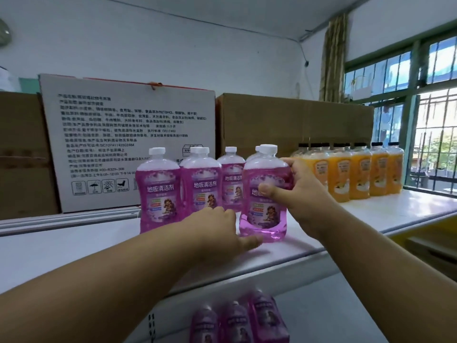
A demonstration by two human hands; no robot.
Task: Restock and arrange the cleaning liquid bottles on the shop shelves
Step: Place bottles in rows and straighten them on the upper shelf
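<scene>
Your right hand (294, 191) grips the front pink bottle (264, 194), thumb across its label, fingers curled round its right side. It stands upright near the front edge of the white shelf (74, 246). Your left hand (220, 226) rests at its base, thumb straight along the shelf; the fingers are hidden. More pink bottles (202, 184) stand behind it.

Two bare forearms came into view from the near edge, one from the left and one from the right. No sleeve, glove, watch or ring showed on either. The left hand (217, 226) and the right hand (294, 191) had short, plain, unpainted nails on their thumbs.
</scene>
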